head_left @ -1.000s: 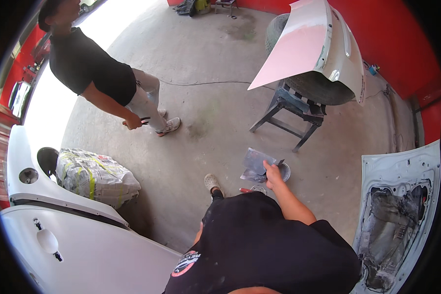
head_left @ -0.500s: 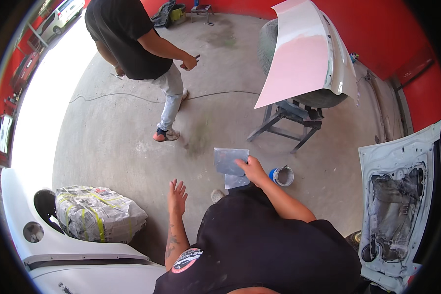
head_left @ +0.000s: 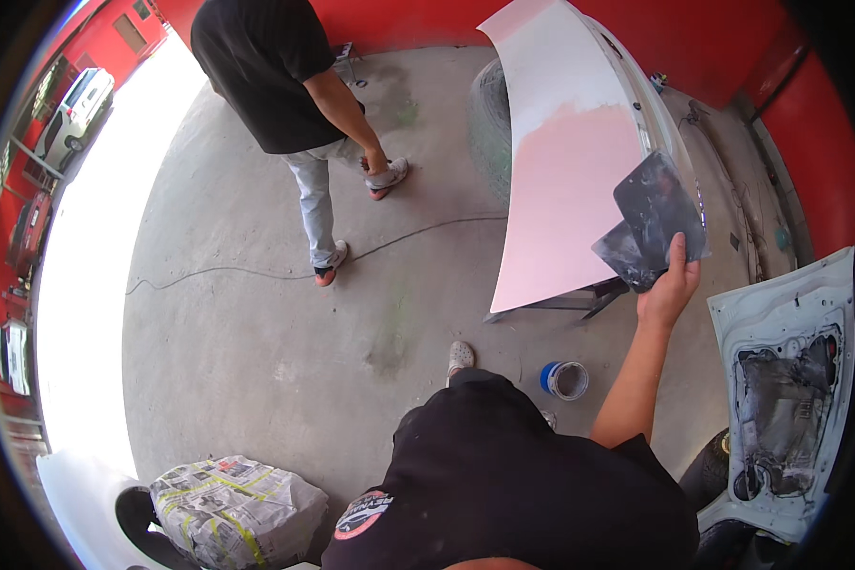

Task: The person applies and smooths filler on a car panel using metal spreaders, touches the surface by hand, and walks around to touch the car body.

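My right hand (head_left: 670, 290) is raised to the right, fingers and thumb closed on two thin, flat dark-grey plates (head_left: 660, 204) smeared with pale residue. The plates overlap at an angle and appear in front of the right edge of a curved white car panel (head_left: 565, 209), which has a large pale pink patch. Whether they touch the panel, I cannot tell. Part of a large tyre (head_left: 489, 142) shows behind the panel, and a dark stand (head_left: 579, 302) shows under it. My left hand is out of the picture.
A blue can (head_left: 548, 378) stands on the floor ahead of me. A person in a black shirt (head_left: 266, 76) walks at the left, near a floor cable (head_left: 427, 229). A newspaper-wrapped bundle (head_left: 237, 513) sits lower left. Another white panel (head_left: 731, 332) stands at the right.
My right hand has carried the plates up and right, toward the panel. My left hand has left the picture. The view has shifted, and the other person has taken a step.
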Tool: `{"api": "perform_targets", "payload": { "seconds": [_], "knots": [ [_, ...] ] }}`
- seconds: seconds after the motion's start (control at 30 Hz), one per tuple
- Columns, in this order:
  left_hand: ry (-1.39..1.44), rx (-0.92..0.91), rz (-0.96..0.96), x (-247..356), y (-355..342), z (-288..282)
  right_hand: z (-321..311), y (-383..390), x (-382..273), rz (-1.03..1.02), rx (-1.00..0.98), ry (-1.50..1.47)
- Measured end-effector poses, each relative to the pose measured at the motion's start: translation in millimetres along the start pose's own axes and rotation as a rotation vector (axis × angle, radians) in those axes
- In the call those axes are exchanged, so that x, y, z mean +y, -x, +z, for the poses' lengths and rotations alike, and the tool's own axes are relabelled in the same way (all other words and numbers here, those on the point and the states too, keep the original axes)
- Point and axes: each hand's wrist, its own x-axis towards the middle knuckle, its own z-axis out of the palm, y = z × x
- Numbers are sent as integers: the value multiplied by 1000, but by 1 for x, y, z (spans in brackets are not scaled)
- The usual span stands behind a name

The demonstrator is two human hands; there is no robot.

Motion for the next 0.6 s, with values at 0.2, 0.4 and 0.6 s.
{"api": "perform_targets", "payload": {
  "seconds": [0.2, 0.4, 0.6],
  "knots": [
    [390, -44, -62, 87, -21, -19, 11, -54, 9, 47, 312, -158],
    [764, -88, -139, 175, -10, -55, 13, -74, 34, 33, 375, -146],
    [732, -144, 357, 355, -85, -101, 23, -75, 46, -47, 622, 5]
  ]
}}
